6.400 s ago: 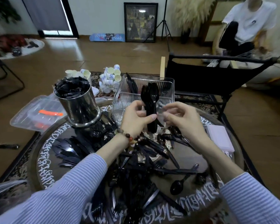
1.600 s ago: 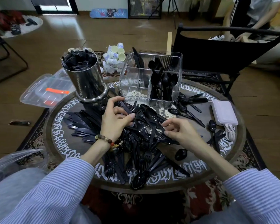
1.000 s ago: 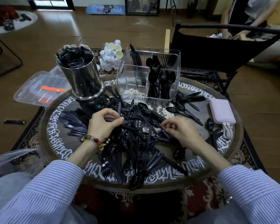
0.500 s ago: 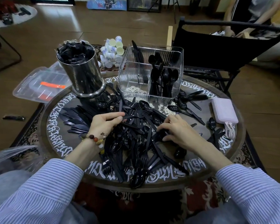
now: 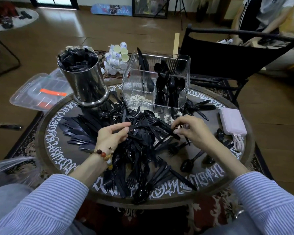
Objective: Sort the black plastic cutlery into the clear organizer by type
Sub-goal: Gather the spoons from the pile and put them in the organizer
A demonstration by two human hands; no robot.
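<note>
Both hands in the cutlery pile!
Our left hand (image 5: 111,137) and right hand (image 5: 193,131) pinch black forks (image 5: 143,123) from the heap just before the organizer (image 5: 139,85), where spoons (image 5: 172,87) stand upright.

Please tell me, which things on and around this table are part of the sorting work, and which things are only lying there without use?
Part of the job:
- clear organizer, spoons standing in its right part
- cutlery pile on the table
- row of knives
- left hand and right hand, both picking in the pile

Only lying about:
- pink power bank
- steel canister
- small cups
- plastic box on the floor
</note>
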